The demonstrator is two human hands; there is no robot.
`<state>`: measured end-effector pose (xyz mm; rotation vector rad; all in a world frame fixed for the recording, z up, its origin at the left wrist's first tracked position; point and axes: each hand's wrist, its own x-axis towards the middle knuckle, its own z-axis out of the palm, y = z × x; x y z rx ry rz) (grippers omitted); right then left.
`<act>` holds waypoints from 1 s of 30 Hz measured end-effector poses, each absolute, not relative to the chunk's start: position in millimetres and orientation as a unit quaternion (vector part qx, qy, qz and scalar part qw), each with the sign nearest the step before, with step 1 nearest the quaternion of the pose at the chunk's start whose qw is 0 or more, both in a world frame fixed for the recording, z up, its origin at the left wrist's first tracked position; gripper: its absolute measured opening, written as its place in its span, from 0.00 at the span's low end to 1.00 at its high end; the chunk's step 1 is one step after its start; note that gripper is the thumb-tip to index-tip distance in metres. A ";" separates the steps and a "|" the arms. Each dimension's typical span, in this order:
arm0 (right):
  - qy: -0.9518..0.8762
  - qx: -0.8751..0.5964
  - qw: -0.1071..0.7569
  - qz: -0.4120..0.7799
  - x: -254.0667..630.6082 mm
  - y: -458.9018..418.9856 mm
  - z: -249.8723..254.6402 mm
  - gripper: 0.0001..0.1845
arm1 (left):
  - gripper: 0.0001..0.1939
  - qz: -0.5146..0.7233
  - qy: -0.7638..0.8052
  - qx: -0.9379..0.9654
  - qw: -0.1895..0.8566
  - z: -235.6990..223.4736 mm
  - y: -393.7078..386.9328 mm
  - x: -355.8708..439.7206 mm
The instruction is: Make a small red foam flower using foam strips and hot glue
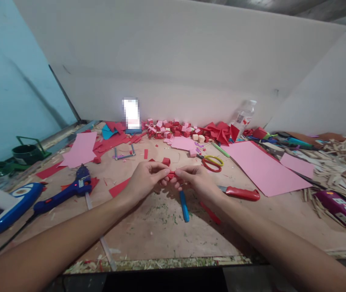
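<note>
While left hand (147,177) and right hand (197,181) pinch a small folded red paper piece (171,174) between fingertips, slim blue handle (184,207) lies nearby. Large pink sheet (265,167) lies flat, matte.

I can't read a single word or number here. Beyond the fingers (161,174) and off to their right, the bottle (246,113) wears a label (242,119) with red marks too small for me to decipher. Left of the fingers, the glue gun (69,192) carries a pale sticker (81,182), equally illegible.
</note>
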<state>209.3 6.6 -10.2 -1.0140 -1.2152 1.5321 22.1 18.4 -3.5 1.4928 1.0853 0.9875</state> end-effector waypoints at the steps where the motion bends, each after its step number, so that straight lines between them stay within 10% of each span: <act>1: -0.493 -0.410 0.453 0.619 209.2 6.4 -10.2 0.18 | 0.12 0.401 0.449 0.615 0.509 -5.0 19.6 21.8; 30: -0.509 -0.420 0.447 0.605 210.8 11.1 -12.3 0.21 | 0.15 0.362 0.454 0.653 0.486 -3.3 19.0 20.1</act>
